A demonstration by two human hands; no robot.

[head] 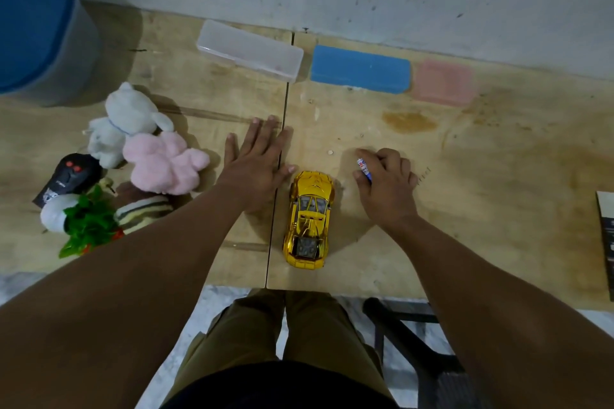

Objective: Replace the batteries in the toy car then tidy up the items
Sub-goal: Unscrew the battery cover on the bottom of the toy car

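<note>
A shiny yellow toy car (309, 220) stands on its wheels on the wooden table (481, 196), nose pointing away from me. My left hand (257, 159) lies flat and open on the table just left of the car's front, fingers spread. My right hand (385, 183) rests on the table to the right of the car's front, curled around a small white battery with red and blue print (364, 169). Along the back wall lie a clear plastic case (250, 50), a blue case (360, 69) and a pink case (443, 81).
At the left sit a white plush toy (124, 119), a pink plush toy (164, 163), a black remote control (69, 178), a striped plush (143, 209) and green artificial leaves (88, 222). A blue-lidded bin (36, 26) stands far left. A black chair (418, 342) is below the table edge.
</note>
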